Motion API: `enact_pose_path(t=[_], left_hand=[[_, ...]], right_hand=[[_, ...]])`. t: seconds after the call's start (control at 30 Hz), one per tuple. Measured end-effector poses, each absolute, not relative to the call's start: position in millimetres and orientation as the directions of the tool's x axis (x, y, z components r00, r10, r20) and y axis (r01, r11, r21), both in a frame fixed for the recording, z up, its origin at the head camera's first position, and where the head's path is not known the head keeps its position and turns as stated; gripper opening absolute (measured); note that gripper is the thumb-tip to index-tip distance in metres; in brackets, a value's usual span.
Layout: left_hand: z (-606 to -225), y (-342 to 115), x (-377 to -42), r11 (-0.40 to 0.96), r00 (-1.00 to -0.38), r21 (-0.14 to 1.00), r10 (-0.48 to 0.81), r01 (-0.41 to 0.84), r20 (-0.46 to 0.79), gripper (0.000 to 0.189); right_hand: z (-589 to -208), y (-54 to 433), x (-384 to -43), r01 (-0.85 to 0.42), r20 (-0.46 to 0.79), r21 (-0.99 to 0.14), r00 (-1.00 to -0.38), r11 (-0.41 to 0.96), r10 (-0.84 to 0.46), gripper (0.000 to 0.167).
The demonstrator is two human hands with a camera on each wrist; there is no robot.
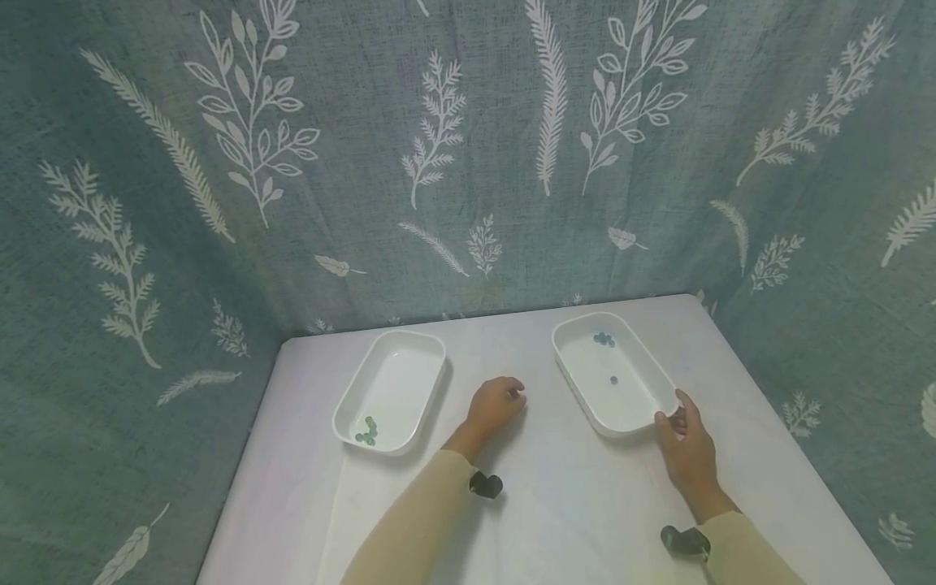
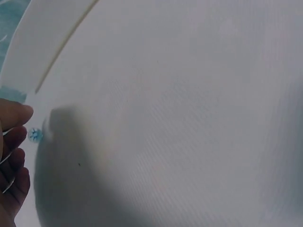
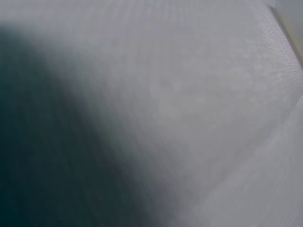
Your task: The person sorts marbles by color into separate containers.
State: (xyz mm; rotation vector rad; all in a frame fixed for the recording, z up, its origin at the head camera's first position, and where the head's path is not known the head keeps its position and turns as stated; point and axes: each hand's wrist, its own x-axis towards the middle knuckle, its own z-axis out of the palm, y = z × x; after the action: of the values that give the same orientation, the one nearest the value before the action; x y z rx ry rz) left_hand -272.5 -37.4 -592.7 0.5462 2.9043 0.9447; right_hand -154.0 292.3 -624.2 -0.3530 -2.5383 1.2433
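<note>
My left hand [image 1: 497, 404] is above the table between two white trays, fingers curled. In the left wrist view, a small translucent blue bead [image 2: 34, 135] shows at its fingertips, with a thumb and fingers [image 2: 14, 137] bent close behind it. My right hand [image 1: 686, 455] grips the near right corner of the right tray [image 1: 585, 357], thumb and forefinger at the rim. Inside that tray lie a cluster of blue beads [image 1: 604, 339] and a single blue bead [image 1: 613, 380]. The right wrist view shows only white cloth and a dark blur, no fingers.
The left tray [image 1: 402, 378] holds several green beads [image 1: 368, 432] near its front end. Both trays stand on a white-covered table [image 1: 556, 504]. A teal leaf-patterned curtain [image 1: 351, 162] hangs behind and along both sides.
</note>
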Motion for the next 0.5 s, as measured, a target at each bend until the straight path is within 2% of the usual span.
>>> enact_pose_path(t=[0.5], left_hand=[[-601.9, -44.7, -277.8, 0.77, -0.943, 0.566, 0.331, 0.293, 0.038, 0.023]], right_hand=[[-628.8, 291.8, -154.3, 0.074, 0.176, -0.791, -0.923, 0.607, 0.342, 0.064]])
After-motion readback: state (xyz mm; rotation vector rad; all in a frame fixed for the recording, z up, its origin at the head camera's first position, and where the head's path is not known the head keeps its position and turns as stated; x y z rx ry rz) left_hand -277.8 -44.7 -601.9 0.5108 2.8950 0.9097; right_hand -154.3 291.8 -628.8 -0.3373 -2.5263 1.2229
